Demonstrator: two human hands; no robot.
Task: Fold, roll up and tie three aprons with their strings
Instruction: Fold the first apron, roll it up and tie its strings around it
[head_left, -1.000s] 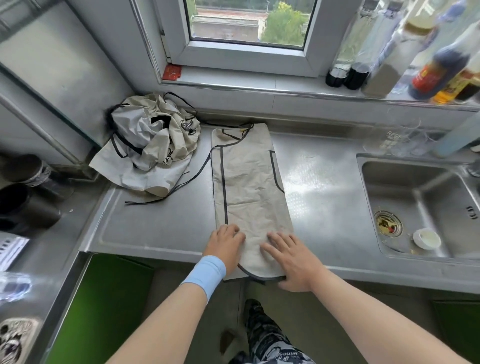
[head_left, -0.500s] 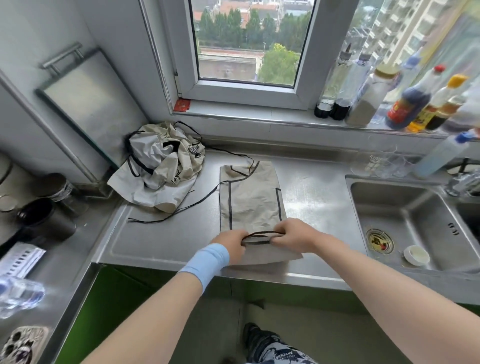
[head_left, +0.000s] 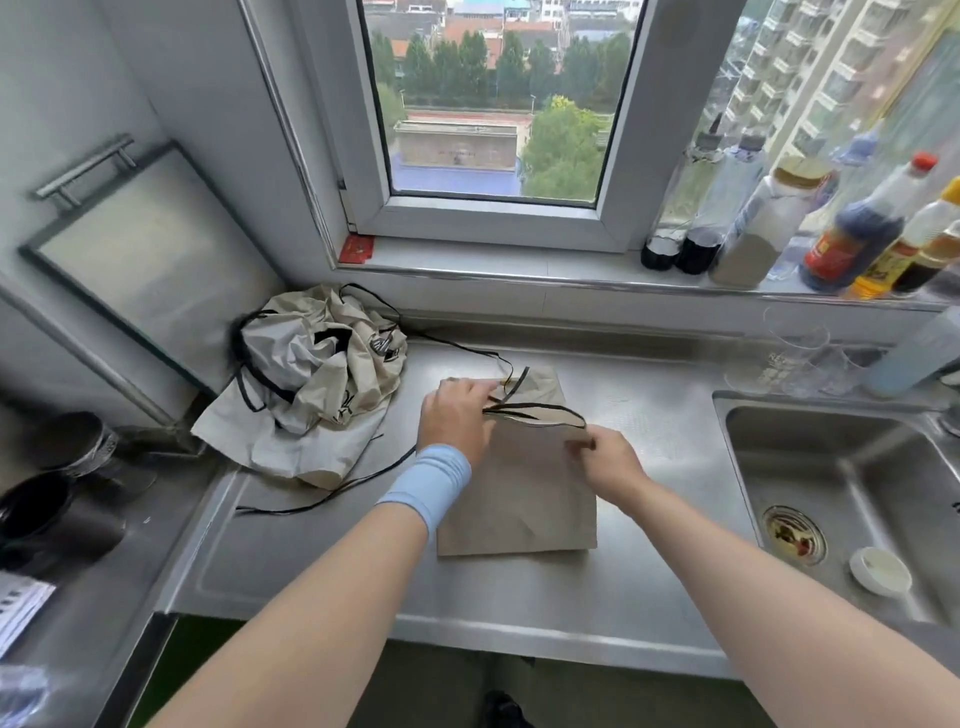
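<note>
Folded apron (head_left: 519, 504), laid beneath both hands; its trimmed far edge is pinched by the left hand (head_left: 456, 422) and the right hand (head_left: 609, 464). The loose string (head_left: 280, 512) left of the left wrist may be trapped in the fold.

Matt cloth apron (head_left: 519, 499), seemingly brushed-steel counter (head_left: 649, 452)

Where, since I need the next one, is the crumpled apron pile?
Head view: the crumpled apron pile lies back left on the counter, left of the folded apron.
</note>
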